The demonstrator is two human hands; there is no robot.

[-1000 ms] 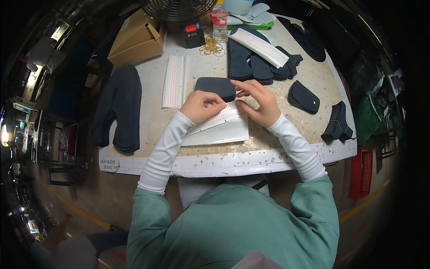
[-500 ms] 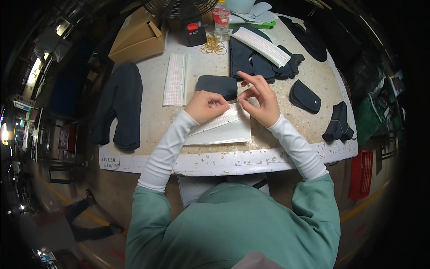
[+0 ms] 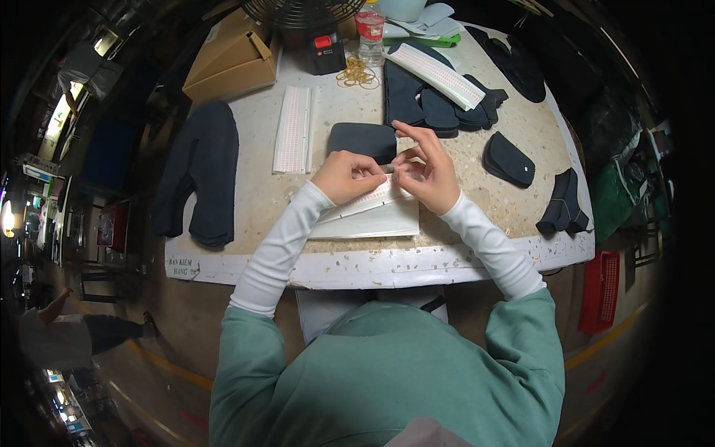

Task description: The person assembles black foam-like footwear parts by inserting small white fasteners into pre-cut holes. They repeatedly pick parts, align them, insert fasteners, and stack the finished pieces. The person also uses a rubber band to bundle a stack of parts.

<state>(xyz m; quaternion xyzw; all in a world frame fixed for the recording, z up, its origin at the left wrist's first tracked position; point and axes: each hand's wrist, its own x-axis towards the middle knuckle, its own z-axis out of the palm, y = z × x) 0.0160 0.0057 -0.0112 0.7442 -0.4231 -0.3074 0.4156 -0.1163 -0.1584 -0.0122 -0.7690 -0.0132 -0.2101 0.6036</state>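
Both hands meet over a white sticker sheet (image 3: 372, 212) near the worktop (image 3: 477, 246) front edge. Left hand (image 3: 344, 175) presses it flat; right hand (image 3: 426, 173) pinches something small, too small to identify. Peeling slowly seems wise.

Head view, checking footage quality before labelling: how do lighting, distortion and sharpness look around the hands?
Head view: table evenly lit; left hand and right hand sharp over the white sheets; fisheye bends the table edge; rim falls into dark vignette; the bystander at the far left is blurred.
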